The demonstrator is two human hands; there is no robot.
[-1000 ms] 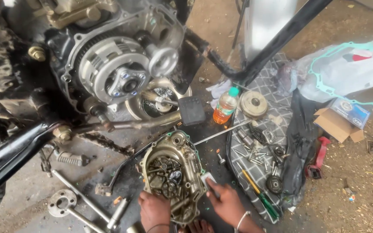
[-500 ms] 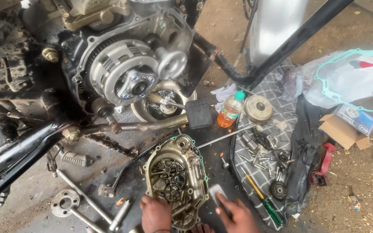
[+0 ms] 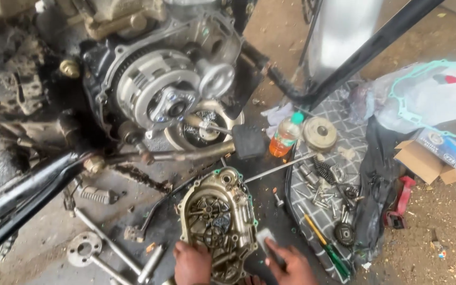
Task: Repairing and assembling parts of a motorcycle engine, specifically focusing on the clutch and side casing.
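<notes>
A greasy metal engine side cover (image 3: 218,221) lies inside-up on the ground below an opened motorcycle engine (image 3: 157,92) with its clutch exposed. My left hand (image 3: 192,262) grips the cover's lower left edge. My right hand (image 3: 290,262) rests just right of the cover, fingers pressed on a small pale flat piece (image 3: 265,240) on the dark ground. Green gasket scraps cling to the cover's rim.
A patterned mat (image 3: 327,184) at right carries bolts, springs, a gear and a green-handled screwdriver (image 3: 327,246). An orange drink bottle (image 3: 286,135), a round clutch part (image 3: 320,133), a cardboard box (image 3: 433,154), a plastic bag with a green gasket (image 3: 428,95), and wrenches (image 3: 106,248) lie around.
The view has tilted down and left slightly. My right hand has shifted from the cover's right edge onto the small pale piece beside it; the left hand stays on the cover.
</notes>
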